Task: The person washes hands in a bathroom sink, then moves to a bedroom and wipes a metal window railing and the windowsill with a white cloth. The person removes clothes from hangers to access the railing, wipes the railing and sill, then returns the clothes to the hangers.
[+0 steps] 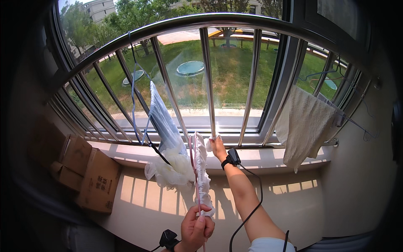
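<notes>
My left hand [196, 229], low in the middle, is closed around a pink hanger [194, 168]. White ruffled fabric [202, 172] hangs along the hanger in a narrow, gathered strip. Farther off, my right hand [218, 148] pinches a small white cloth [209, 145] at the foot of an upright metal bar [208, 80]. Whether that cloth joins the ruffled fabric is hard to make out. Just left of the hanger, a pale mesh puff [173, 170] and a light blue cloth [163, 117] hang from a blue hanger [134, 92].
A curved metal railing [180, 27] crosses before the window. Beige towels [308, 122] hang on wire hangers at the right. Cardboard boxes [97, 180] stand at the left by the sill ledge [260, 155]. A black cable [257, 206] trails from my right wrist.
</notes>
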`<state>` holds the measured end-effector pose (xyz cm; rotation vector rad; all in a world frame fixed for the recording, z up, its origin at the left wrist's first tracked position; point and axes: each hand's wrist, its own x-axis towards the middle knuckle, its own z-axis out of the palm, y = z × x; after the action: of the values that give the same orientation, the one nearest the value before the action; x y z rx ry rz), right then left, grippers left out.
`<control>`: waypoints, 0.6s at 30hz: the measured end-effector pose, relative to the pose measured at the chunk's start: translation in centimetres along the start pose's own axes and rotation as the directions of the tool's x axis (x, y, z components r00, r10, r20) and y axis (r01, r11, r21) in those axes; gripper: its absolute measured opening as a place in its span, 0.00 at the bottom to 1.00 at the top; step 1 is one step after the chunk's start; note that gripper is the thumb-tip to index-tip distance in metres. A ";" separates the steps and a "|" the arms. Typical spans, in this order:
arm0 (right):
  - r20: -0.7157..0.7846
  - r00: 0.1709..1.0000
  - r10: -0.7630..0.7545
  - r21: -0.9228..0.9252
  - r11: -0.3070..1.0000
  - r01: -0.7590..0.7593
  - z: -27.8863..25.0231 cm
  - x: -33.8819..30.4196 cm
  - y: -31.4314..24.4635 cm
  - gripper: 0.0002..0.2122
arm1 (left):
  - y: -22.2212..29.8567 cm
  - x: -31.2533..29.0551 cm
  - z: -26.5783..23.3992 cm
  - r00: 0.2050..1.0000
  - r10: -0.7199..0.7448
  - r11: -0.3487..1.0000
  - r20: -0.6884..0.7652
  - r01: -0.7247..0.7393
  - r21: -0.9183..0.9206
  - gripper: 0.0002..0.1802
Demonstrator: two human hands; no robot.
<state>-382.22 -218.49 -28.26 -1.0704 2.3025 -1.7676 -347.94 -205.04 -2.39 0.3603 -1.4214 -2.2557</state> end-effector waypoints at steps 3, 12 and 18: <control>-0.082 0.996 0.022 0.093 0.996 -0.015 -2.1 2.9 -6.6 0.10 | 1.1 0.5 0.7 1.000 0.005 1.000 0.013 -0.005 -0.017 0.13; -0.354 0.731 -0.583 -0.011 0.785 0.620 -11.9 19.0 -31.4 0.11 | 4.1 0.0 1.3 0.997 -0.008 0.997 0.071 0.013 -0.077 0.13; -0.226 0.876 -0.427 0.216 0.855 0.472 -8.1 13.4 -20.6 0.12 | 2.5 -0.4 0.1 0.997 0.006 0.998 0.081 -0.001 -0.070 0.13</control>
<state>-385.86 -221.22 -2.84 -1.5565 1.9132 -2.3377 -347.04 -205.70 -0.09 0.2461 -1.3777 -2.3345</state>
